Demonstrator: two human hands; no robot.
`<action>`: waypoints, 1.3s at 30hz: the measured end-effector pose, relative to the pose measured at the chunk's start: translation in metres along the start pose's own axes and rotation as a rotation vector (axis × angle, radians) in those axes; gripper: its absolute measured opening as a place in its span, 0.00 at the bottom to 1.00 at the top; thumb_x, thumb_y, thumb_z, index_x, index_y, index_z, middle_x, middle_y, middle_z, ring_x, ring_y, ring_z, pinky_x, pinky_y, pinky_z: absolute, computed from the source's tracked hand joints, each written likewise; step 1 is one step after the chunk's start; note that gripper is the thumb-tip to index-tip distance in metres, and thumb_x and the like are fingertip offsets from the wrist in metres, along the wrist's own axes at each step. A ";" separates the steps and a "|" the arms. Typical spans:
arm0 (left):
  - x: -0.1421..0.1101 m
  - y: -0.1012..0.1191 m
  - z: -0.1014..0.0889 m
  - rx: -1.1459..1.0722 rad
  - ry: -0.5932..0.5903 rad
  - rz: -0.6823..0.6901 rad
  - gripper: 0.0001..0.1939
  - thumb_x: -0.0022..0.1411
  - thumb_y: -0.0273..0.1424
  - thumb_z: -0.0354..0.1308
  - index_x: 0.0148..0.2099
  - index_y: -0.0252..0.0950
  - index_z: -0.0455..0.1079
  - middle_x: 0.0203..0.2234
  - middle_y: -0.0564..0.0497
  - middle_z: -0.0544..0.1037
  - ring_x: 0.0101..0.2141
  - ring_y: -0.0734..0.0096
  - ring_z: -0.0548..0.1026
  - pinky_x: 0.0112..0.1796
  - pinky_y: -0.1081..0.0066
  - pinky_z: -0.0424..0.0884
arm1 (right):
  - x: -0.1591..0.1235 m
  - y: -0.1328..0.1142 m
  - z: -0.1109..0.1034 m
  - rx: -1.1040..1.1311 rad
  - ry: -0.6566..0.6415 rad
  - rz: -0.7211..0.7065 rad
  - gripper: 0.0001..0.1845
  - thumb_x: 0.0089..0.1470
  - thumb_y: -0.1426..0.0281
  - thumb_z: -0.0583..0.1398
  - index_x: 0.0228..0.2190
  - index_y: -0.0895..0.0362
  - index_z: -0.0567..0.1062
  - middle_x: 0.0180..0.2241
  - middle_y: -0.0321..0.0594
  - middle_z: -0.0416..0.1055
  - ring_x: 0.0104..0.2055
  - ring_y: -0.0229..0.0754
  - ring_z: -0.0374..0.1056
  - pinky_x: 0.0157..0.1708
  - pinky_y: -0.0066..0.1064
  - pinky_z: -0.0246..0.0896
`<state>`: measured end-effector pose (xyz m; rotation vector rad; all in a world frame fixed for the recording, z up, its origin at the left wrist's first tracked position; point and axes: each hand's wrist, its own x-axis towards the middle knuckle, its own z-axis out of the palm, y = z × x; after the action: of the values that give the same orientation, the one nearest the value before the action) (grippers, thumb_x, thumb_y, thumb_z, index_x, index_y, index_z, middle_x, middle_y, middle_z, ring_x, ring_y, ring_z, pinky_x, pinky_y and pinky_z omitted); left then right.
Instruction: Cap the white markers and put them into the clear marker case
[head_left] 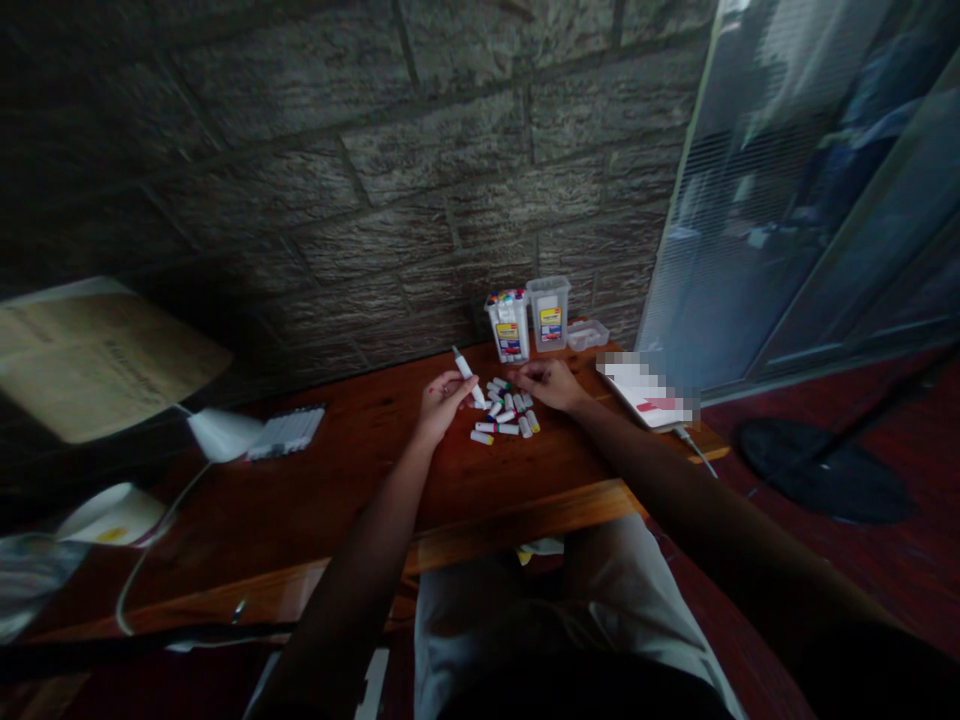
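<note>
My left hand (438, 405) is closed round a white marker (468, 376), which stands tilted with its narrow grey tip pointing up and away. Between my hands, short white marker caps (508, 402) with coloured ends lie loose on the wooden table (360, 470). One longer white piece with a red band (496, 428) lies at the near side of this pile. My right hand (553, 384) rests at the pile's right edge, its fingers bent and drawn together close to a green-ended cap (504, 384). Whatever its fingertips hold is too small to make out.
Behind the pile stand a clear box filled with markers (509, 328) and another clear box (550, 316), a clear lid (588, 334) beside them. A row of pens (286, 432), a lamp (112, 350) and a paper bowl (112, 515) are leftward. A white booklet (646, 395) lies right.
</note>
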<state>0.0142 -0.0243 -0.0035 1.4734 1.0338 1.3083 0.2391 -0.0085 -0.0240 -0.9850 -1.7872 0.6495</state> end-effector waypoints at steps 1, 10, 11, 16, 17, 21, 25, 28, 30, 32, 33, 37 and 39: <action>0.000 0.000 0.000 0.000 -0.004 0.004 0.19 0.48 0.44 0.67 0.34 0.34 0.70 0.20 0.54 0.75 0.19 0.77 0.70 0.21 0.75 0.60 | 0.000 -0.001 0.000 -0.021 0.002 -0.008 0.21 0.54 0.55 0.59 0.23 0.59 0.78 0.19 0.36 0.72 0.20 0.34 0.64 0.22 0.25 0.55; -0.003 0.003 0.001 0.002 -0.019 0.011 0.19 0.46 0.43 0.69 0.31 0.34 0.68 0.20 0.54 0.75 0.19 0.77 0.70 0.22 0.76 0.60 | -0.001 -0.001 0.001 -0.036 -0.030 -0.011 0.23 0.54 0.53 0.58 0.23 0.59 0.78 0.19 0.36 0.71 0.20 0.34 0.62 0.22 0.25 0.54; -0.003 0.003 0.001 -0.003 -0.019 0.015 0.19 0.46 0.43 0.69 0.31 0.34 0.68 0.20 0.55 0.75 0.19 0.78 0.69 0.22 0.76 0.61 | 0.000 0.001 0.002 -0.032 -0.031 -0.007 0.23 0.54 0.53 0.58 0.23 0.59 0.78 0.19 0.36 0.70 0.20 0.34 0.61 0.21 0.25 0.53; -0.003 0.003 0.002 -0.041 -0.020 0.018 0.21 0.46 0.43 0.69 0.37 0.33 0.72 0.22 0.54 0.76 0.19 0.79 0.70 0.21 0.77 0.60 | 0.000 -0.002 0.001 0.000 -0.056 -0.003 0.24 0.53 0.53 0.59 0.23 0.61 0.78 0.18 0.37 0.70 0.20 0.34 0.61 0.22 0.26 0.53; -0.003 0.002 0.002 -0.046 -0.020 0.019 0.21 0.46 0.43 0.69 0.37 0.33 0.72 0.23 0.54 0.76 0.19 0.79 0.70 0.20 0.77 0.60 | 0.000 -0.004 0.000 0.018 -0.069 -0.004 0.23 0.53 0.53 0.60 0.23 0.61 0.78 0.19 0.37 0.71 0.21 0.34 0.62 0.22 0.26 0.54; -0.002 0.002 0.001 -0.048 0.007 0.048 0.18 0.48 0.42 0.68 0.31 0.33 0.70 0.19 0.55 0.73 0.19 0.79 0.69 0.20 0.78 0.59 | -0.001 -0.010 -0.001 0.105 -0.200 -0.046 0.19 0.50 0.56 0.63 0.30 0.61 0.80 0.28 0.41 0.77 0.27 0.38 0.69 0.29 0.28 0.61; -0.001 0.002 -0.001 -0.061 0.031 0.066 0.18 0.49 0.42 0.67 0.31 0.33 0.68 0.17 0.55 0.73 0.18 0.80 0.69 0.20 0.79 0.59 | 0.000 -0.010 -0.003 0.129 -0.326 -0.126 0.17 0.48 0.59 0.66 0.33 0.61 0.81 0.32 0.44 0.78 0.32 0.40 0.72 0.34 0.31 0.64; -0.001 0.002 -0.001 -0.073 0.037 0.061 0.19 0.48 0.43 0.68 0.30 0.33 0.68 0.17 0.56 0.72 0.17 0.80 0.68 0.19 0.79 0.59 | -0.001 -0.008 -0.002 0.154 -0.387 -0.085 0.17 0.48 0.60 0.66 0.34 0.61 0.81 0.31 0.44 0.78 0.31 0.39 0.71 0.33 0.31 0.64; 0.000 0.002 0.000 -0.083 0.043 0.059 0.19 0.48 0.43 0.68 0.30 0.33 0.68 0.17 0.56 0.71 0.17 0.80 0.68 0.19 0.79 0.58 | -0.002 -0.008 -0.002 0.161 -0.440 -0.050 0.17 0.47 0.60 0.67 0.33 0.60 0.82 0.30 0.42 0.78 0.29 0.38 0.70 0.31 0.30 0.63; 0.000 0.001 0.000 -0.096 0.048 0.063 0.20 0.47 0.43 0.68 0.30 0.33 0.67 0.17 0.56 0.72 0.17 0.81 0.68 0.19 0.79 0.59 | -0.003 -0.010 -0.001 0.141 -0.475 -0.036 0.17 0.45 0.59 0.67 0.33 0.60 0.82 0.29 0.41 0.78 0.27 0.37 0.68 0.28 0.29 0.60; 0.000 0.001 0.000 -0.104 0.050 0.066 0.20 0.47 0.43 0.68 0.31 0.33 0.68 0.17 0.56 0.72 0.17 0.81 0.68 0.19 0.79 0.59 | -0.004 -0.010 -0.001 0.120 -0.481 -0.038 0.17 0.45 0.59 0.68 0.33 0.60 0.82 0.28 0.40 0.77 0.27 0.36 0.67 0.27 0.28 0.58; 0.000 0.001 0.000 -0.124 0.051 0.066 0.20 0.47 0.43 0.69 0.33 0.33 0.68 0.18 0.56 0.73 0.17 0.81 0.69 0.19 0.79 0.59 | -0.004 -0.011 -0.001 0.028 -0.460 -0.098 0.17 0.45 0.58 0.68 0.33 0.57 0.83 0.25 0.37 0.75 0.25 0.33 0.62 0.25 0.27 0.52; 0.000 0.001 0.000 -0.122 0.054 0.064 0.20 0.47 0.43 0.68 0.32 0.33 0.68 0.18 0.56 0.73 0.17 0.81 0.69 0.19 0.79 0.59 | -0.003 -0.010 -0.001 0.011 -0.465 -0.123 0.17 0.45 0.58 0.68 0.33 0.57 0.83 0.24 0.36 0.75 0.24 0.33 0.60 0.25 0.27 0.51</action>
<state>0.0141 -0.0247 -0.0024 1.3957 0.9313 1.4382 0.2369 -0.0168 -0.0171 -0.7468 -2.2250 0.8599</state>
